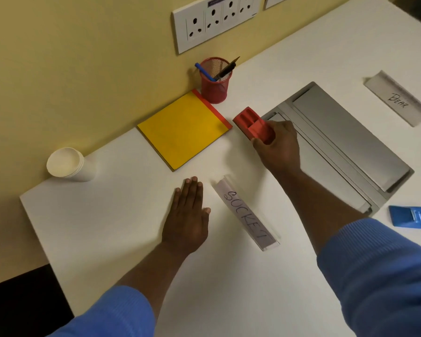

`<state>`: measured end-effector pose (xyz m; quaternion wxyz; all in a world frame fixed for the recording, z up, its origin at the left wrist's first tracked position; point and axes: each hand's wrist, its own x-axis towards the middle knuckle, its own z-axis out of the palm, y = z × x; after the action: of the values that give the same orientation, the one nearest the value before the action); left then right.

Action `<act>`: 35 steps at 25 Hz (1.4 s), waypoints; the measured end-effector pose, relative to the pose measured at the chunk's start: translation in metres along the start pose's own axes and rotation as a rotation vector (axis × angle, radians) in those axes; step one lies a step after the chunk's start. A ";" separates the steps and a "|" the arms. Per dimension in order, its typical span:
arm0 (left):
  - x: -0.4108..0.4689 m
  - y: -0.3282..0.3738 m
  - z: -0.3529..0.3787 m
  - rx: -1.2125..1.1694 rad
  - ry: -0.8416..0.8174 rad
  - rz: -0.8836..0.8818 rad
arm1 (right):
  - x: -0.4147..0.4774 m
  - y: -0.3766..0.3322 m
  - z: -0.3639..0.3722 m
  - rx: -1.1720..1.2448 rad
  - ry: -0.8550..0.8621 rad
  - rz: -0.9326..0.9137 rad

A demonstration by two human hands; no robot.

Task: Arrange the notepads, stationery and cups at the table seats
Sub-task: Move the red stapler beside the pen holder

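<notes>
A: How far along is this seat?

B: Well on, I'd say. Nearest, the left hand (pixel 187 215) lies flat on the desk (pixel 107 227), fingers straight, holding nothing. Just at its three o'clock lies the name card (pixel 246 215) marked SOCKET, which I take to mark the seat.

A: And the right hand?

B: The right hand (pixel 276 144) is out at one o'clock from that card, fingers curled round a red holder (pixel 250 122). Whether the holder's far end rests on the desk or hangs just over it, I cannot tell. It is between the yellow notepad (pixel 184 128) and the grey panel (pixel 338 142) let into the desk.

A: So that piece isn't placed yet.

B: Not let go of, at least. The notepad lies at eleven o'clock from the card, near the wall. At the pad's one o'clock corner stands the red mesh pen pot (pixel 215 81), with a blue pen and a dark one in it. At the pad's eight o'clock, well apart, stands a white paper cup (pixel 67 164), maybe several nested.

A: What's left?

B: Setting the red holder down here, as I judge it. Then the next seat. A blue holder (pixel 413 216) lies at three o'clock, at the edge of view. Farther off, at one o'clock, a second name card (pixel 399 98) has no pad or cup beside it that I can see.
</notes>
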<state>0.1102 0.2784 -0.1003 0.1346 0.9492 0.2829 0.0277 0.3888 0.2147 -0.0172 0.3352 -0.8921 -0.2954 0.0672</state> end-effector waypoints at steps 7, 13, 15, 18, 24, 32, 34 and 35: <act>0.001 -0.003 0.004 -0.055 0.033 0.020 | 0.056 -0.008 0.044 -0.023 -0.036 -0.031; 0.001 -0.002 0.003 -0.062 0.032 0.018 | 0.071 -0.017 0.067 -0.044 -0.058 -0.057; 0.001 -0.003 0.004 -0.054 0.026 0.018 | 0.071 -0.018 0.068 -0.042 -0.059 -0.058; 0.001 -0.003 0.003 -0.049 0.021 0.019 | 0.070 -0.017 0.069 -0.025 -0.065 -0.055; 0.002 -0.003 0.003 -0.060 0.014 0.016 | 0.071 -0.016 0.068 -0.027 -0.056 0.002; 0.001 -0.004 0.006 -0.057 0.031 0.027 | 0.070 -0.011 0.072 -0.013 -0.100 -0.054; 0.001 -0.004 0.007 -0.063 0.039 0.029 | 0.067 -0.012 0.068 -0.038 -0.106 -0.051; 0.002 -0.004 0.006 -0.063 0.037 0.027 | 0.063 -0.012 0.064 -0.053 -0.104 -0.049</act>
<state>0.1105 0.2809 -0.1075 0.1586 0.9476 0.2714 0.0561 0.4139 0.2939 -0.0535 0.2973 -0.8885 -0.3359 0.0972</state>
